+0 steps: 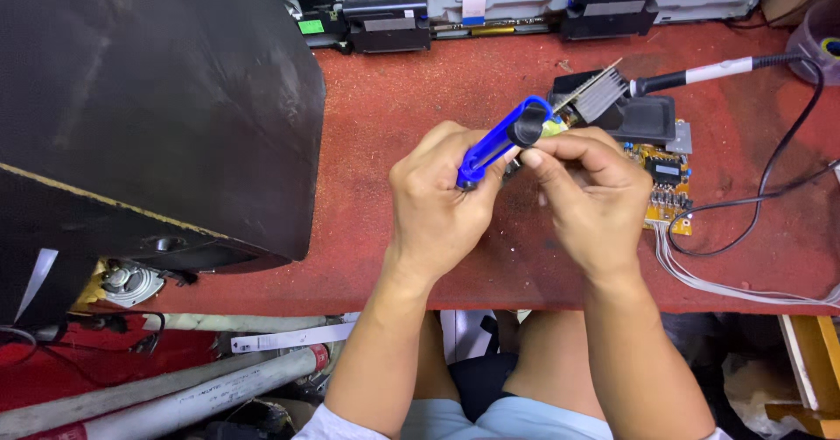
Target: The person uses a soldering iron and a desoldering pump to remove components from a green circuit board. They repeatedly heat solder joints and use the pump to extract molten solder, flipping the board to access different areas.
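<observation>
Nearest the camera, above the red felt-covered worktop [490,265], a blue plastic tube-shaped tool with a black end [503,138] is held in the closed grip of the left hand [437,199], while its black end is pinched by the fingertips of the right hand [591,191]. Just behind the hands, an orange circuit board with a finned metal heat sink [667,178] is seen lying on the worktop, with a black-handled soldering iron [691,76] beside it. Farther left, a large black cabinet panel [149,99] is laid across the worktop.
</observation>
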